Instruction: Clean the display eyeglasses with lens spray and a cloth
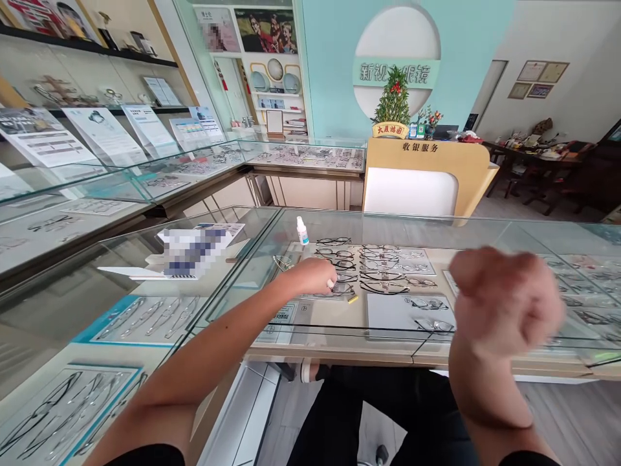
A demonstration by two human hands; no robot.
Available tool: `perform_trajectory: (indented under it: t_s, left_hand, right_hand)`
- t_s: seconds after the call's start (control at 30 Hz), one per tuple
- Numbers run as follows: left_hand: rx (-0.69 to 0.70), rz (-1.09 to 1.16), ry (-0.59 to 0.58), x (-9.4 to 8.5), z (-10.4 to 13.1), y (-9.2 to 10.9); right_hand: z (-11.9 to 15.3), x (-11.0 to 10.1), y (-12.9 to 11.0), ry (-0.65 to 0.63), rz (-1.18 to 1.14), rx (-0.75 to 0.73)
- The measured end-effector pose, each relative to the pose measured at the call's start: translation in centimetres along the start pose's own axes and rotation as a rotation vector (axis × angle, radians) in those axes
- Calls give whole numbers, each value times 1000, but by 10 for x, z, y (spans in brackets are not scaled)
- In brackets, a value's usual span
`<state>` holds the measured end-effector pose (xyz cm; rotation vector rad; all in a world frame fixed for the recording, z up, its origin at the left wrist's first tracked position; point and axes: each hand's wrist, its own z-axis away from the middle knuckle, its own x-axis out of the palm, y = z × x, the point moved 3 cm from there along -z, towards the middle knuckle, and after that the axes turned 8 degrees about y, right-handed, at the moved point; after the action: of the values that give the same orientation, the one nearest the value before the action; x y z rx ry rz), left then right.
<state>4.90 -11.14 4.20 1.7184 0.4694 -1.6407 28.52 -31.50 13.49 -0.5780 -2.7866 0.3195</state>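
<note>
My left hand (319,276) is low over the glass counter, its fingers curled closed; what they hold, if anything, is hidden. Beside its fingertips lie dark-framed eyeglasses (342,264), and a small yellow piece (352,299) is just below them. Another pair of eyeglasses (283,263) sits behind my left wrist. A small white bottle (302,231) stands upright beyond that hand. Raised above the counter on the right, my right hand (509,301) is closed like a fist and somewhat blurred. I cannot make out anything inside it.
The glass counter (310,223) spans the space before me, with rows of eyeglasses (385,275) in the middle. A white box (189,252) with papers lies at left. Further glass cases (140,184) run along the left, and a cashier desk (478,171) stands behind.
</note>
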Motion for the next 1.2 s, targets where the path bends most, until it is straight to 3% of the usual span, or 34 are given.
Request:
perform_trajectory:
  t_s: [0.1, 0.17, 0.23, 0.3, 0.4, 0.5, 0.6, 0.7, 0.9, 1.2]
  left_hand:
    - [-16, 125, -133, -20, 12, -11]
    - [-17, 224, -89, -43, 16, -18]
    - [-17, 390, 67, -63, 9, -21]
    - [-37, 591, 279, -72, -10, -22]
    - [-64, 909, 564, -60, -53, -18]
    - [39, 1115, 617, -30, -93, -10]
    - [-19, 1170, 699, -2, -107, -12]
    - [-66, 1146, 695, 13, -104, -15]
    - [-49, 1132, 728, 15, -98, -8]
    - [-52, 1138, 706, 17, -97, -4]
  right_hand:
    - [10, 10, 44, -86, 26, 192]
    - [17, 13, 80, -169, 58, 391]
    - [24, 18, 117, -324, 146, 511]
    - [29, 26, 151, -464, 256, 542]
    - [39, 39, 196, -578, 390, 578]
    - [55, 42, 227, -540, 379, 673]
    - [71, 36, 236, -529, 349, 698]
    - [76, 33, 230, -476, 216, 733]
    - [73, 44, 215, -435, 114, 777]
    - [74, 46, 216, -402, 139, 771]
